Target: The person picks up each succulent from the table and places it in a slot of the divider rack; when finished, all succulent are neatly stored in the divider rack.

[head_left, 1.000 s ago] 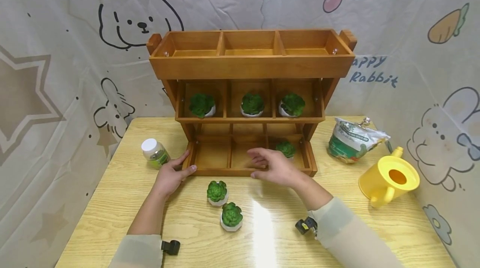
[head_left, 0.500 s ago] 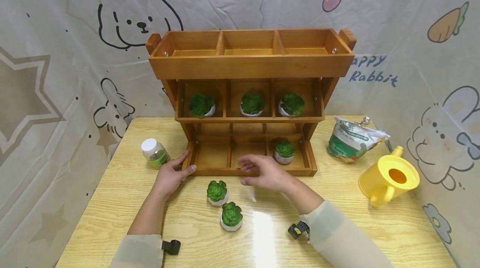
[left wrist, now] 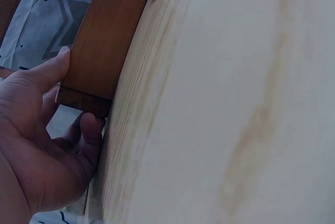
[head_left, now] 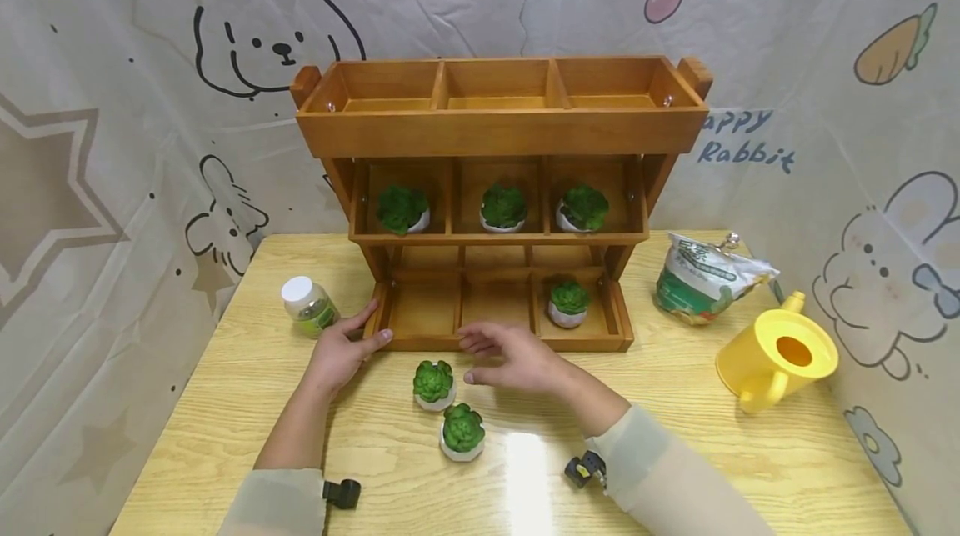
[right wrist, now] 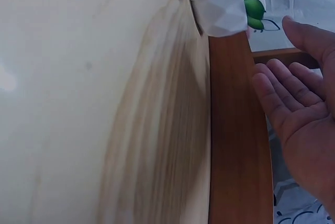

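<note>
A three-tier wooden plant shelf (head_left: 502, 134) stands at the back of the table. My left hand (head_left: 343, 357) grips the front left corner of its lowest tray; the left wrist view shows thumb and fingers around the wooden board (left wrist: 107, 38). My right hand (head_left: 513, 358) hovers before the lowest tray's middle compartment, holding nothing, its fingers (right wrist: 293, 90) loosely extended. Just left of it stands a potted succulent (head_left: 433, 384) in a white pot, with another potted succulent (head_left: 462, 431) in front. One more succulent (head_left: 568, 303) sits in the lowest tray's right compartment.
The middle tier holds three succulents, including a central one (head_left: 503, 208). A white-capped jar (head_left: 309, 306) stands left of the shelf. On the right are a green-and-white bag (head_left: 705, 279) and a yellow watering can (head_left: 772, 357). Printed cloth (head_left: 480, 2) hangs behind.
My right hand has moved left and toward me, away from the succulent in the lowest right compartment, which now shows fully. My left hand has stayed at the shelf corner.
</note>
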